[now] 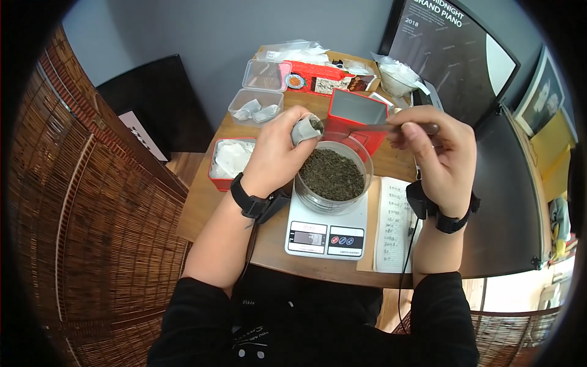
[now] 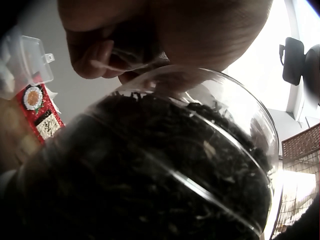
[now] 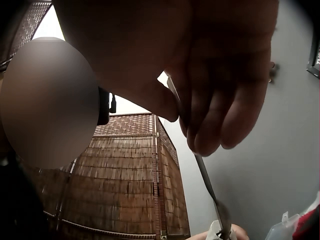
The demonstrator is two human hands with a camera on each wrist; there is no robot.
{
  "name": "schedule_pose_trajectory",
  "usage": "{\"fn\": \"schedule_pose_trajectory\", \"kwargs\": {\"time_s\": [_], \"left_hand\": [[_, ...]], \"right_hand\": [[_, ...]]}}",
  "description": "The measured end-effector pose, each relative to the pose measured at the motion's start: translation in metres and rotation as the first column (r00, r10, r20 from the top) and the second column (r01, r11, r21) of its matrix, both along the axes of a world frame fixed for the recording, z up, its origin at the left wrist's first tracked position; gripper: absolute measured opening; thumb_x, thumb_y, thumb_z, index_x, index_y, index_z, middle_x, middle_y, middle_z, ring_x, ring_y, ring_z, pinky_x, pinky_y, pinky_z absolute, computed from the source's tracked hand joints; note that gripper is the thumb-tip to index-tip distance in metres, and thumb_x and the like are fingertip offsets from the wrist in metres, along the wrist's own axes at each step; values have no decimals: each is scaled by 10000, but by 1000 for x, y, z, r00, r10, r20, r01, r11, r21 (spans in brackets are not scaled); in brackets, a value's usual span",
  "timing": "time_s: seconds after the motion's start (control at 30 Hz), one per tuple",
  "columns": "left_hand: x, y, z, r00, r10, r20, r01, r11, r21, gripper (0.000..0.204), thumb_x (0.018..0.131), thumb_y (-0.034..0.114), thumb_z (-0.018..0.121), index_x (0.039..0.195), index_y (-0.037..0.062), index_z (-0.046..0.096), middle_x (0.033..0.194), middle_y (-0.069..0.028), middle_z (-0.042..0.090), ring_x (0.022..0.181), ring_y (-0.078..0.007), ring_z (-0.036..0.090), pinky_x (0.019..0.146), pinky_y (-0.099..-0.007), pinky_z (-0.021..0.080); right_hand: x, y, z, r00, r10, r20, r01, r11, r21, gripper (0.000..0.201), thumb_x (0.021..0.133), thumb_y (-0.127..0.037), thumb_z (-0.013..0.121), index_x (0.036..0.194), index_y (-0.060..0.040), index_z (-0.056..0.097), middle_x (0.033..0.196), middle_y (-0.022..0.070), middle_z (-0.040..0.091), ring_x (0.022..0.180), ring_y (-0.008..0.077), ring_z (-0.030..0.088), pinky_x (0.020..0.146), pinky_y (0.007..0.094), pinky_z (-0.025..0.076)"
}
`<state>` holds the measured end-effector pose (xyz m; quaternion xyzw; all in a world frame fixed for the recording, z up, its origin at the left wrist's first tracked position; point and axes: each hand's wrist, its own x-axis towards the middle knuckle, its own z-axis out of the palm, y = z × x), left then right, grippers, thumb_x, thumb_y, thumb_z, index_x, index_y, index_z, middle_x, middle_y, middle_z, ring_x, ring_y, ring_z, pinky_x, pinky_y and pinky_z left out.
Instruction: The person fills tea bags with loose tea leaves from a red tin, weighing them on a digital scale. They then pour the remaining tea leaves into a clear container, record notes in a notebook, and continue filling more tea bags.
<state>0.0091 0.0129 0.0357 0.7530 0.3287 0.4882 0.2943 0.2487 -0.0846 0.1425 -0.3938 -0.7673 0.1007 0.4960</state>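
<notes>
My left hand (image 1: 275, 151) grips a small white tea bag (image 1: 304, 130), its mouth turned right and dark leaves showing inside. In my right hand (image 1: 445, 156) a metal spoon (image 1: 382, 128) is pinched by the handle, pointing left. Its bowl reaches the mouth of the bag in the right wrist view. Below both hands stands a clear round tub (image 1: 369, 174) of dry tea leaves (image 1: 332, 175), on a white kitchen scale (image 1: 326, 247). The left wrist view shows the tub's side up close, with the left fingers just above the rim.
Behind the tub rises an open red tin (image 1: 365, 136). Left of it are a red box (image 1: 221, 183) of white bags and a clear container (image 1: 238, 119) with filled bags. A notebook (image 1: 391, 238) lies right of the scale; a bowl (image 1: 397, 82) stands at the back.
</notes>
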Motion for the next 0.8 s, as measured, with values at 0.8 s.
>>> {"fn": "schedule_pose_trajectory", "kwargs": {"time_s": [0.8], "left_hand": [[3,-3,-3,922,-221,318,210,975,67,410,904,11,809,1269,17,622,1178,-105,721,1098,-191,703,959,-333,555]], "right_hand": [[-13,15,-8,968,111,226,-109,994,-23,456,766,-180,963,1161,-49,775,1049,83,757,827,209,694,771,330,582]]}}
